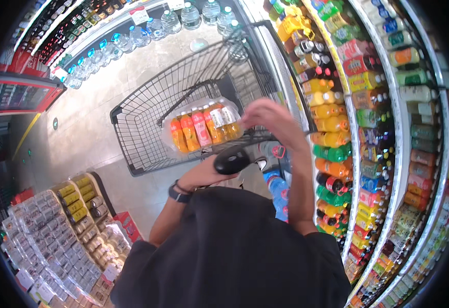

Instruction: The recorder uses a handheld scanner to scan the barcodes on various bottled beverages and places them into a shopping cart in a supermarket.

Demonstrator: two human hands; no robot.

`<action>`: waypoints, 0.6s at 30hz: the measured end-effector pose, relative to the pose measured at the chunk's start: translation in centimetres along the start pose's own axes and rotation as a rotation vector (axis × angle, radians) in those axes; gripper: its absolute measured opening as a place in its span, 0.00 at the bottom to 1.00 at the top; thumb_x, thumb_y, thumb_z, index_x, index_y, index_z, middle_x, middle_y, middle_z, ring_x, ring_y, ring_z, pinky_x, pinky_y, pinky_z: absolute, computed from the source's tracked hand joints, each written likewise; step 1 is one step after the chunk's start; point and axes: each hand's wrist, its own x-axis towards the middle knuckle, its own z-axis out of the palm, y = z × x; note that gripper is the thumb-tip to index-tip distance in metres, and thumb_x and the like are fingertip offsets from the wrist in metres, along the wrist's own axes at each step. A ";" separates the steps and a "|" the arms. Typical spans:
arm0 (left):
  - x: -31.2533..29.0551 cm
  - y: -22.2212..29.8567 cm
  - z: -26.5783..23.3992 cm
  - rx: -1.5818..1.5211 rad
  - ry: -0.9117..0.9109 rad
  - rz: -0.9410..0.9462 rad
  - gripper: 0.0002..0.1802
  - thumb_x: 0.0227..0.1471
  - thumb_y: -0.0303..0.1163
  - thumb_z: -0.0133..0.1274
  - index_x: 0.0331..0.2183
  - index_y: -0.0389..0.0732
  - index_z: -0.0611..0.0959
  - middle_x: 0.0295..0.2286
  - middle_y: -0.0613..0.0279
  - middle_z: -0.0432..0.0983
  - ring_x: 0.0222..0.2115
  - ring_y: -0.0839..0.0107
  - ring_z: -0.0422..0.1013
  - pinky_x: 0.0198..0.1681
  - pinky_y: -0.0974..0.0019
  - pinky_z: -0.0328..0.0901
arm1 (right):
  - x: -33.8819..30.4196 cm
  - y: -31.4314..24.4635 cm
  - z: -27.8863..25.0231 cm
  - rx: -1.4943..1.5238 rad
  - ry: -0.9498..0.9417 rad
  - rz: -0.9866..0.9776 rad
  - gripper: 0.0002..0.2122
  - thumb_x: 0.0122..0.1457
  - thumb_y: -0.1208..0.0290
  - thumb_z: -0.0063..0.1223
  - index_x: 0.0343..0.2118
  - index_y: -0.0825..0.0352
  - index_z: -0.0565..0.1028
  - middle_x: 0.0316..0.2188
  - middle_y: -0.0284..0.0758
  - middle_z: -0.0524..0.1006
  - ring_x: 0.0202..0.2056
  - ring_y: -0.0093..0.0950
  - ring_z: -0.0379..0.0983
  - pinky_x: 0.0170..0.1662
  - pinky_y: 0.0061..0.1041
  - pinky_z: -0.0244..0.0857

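My left hand is closed round a black, rounded handheld scanner, held in front of my body. A shopping cart of dark wire mesh stands ahead of me. In it lies a clear plastic bag of juice bottles, with orange, pink and yellow drinks side by side and white labels over some on the right. My right hand is at the bag's right end, above the cart's near right side. It is smeared by motion, so I cannot tell whether its fingers touch the bag.
Drink shelves full of bottles run close along my right. Large water bottles line a low ledge at the back. Stacked cans fill a display at the near left. Blue-labelled bottle packs stand by my right arm. A red-framed cooler is far left.
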 end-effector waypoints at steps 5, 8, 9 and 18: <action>-6.8 -2.3 -8.5 -0.126 0.142 -0.437 0.15 0.52 0.34 0.63 0.40 0.38 0.81 0.20 0.73 0.72 0.16 0.85 0.64 0.18 0.77 0.58 | 11.4 30.8 -7.9 -1.024 0.090 0.520 0.27 0.55 0.57 0.57 0.54 0.68 0.71 0.48 0.48 0.76 0.50 0.40 0.74 0.54 0.38 0.67; -10.6 -2.8 -10.4 -0.246 0.336 -0.520 0.12 0.53 0.32 0.62 0.39 0.38 0.81 0.19 0.73 0.72 0.16 0.85 0.63 0.19 0.77 0.58 | 12.4 37.1 -4.5 -1.102 0.383 0.605 0.32 0.50 0.60 0.60 0.57 0.71 0.66 0.53 0.52 0.71 0.53 0.46 0.70 0.55 0.41 0.65; -12.4 -3.9 -10.7 -0.307 0.394 -0.526 0.11 0.53 0.31 0.62 0.39 0.38 0.81 0.19 0.73 0.71 0.16 0.84 0.63 0.20 0.76 0.59 | 13.1 33.0 -0.3 -1.075 0.474 0.649 0.30 0.50 0.64 0.60 0.55 0.73 0.65 0.49 0.54 0.72 0.51 0.46 0.71 0.54 0.39 0.66; -13.3 -6.1 -12.9 -0.507 0.440 -0.558 0.09 0.53 0.29 0.61 0.37 0.38 0.82 0.17 0.74 0.69 0.16 0.84 0.64 0.20 0.76 0.59 | 14.3 41.5 -3.9 -1.411 0.636 0.790 0.28 0.52 0.62 0.60 0.51 0.75 0.65 0.49 0.52 0.70 0.51 0.49 0.69 0.48 0.41 0.70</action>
